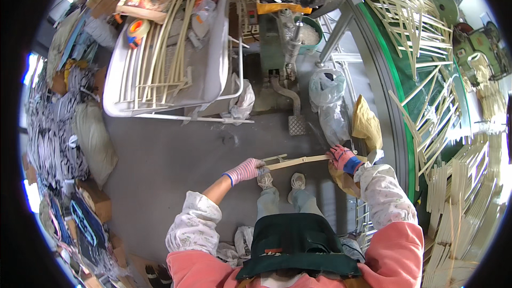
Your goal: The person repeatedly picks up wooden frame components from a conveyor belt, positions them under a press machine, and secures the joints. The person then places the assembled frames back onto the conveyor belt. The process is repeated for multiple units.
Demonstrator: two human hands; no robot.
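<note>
In a pink-and-white striped glove, my left hand (245, 172) is closed around one end of a long, narrow cream strip (298, 161). A shorter cream piece sticks out beside it from the same hand; whether the two are joined I cannot tell. My right hand (344, 158), in a pink and blue glove, grips the strip's other end. The strip is held level across my front, above the floor and ahead of my shoes. Just beyond the right hand hangs a clear plastic bag (329, 101), with a brown paper-like sack (367, 125) beside it.
A white tray table (113, 96) holding cream strips and a tape roll (138, 29) stands ahead left. Ahead is a green machine with a foot pedal (297, 125). Right, a green-edged bench (399, 82) bears many loose strips. Sacks (93, 141) and bundles line the left.
</note>
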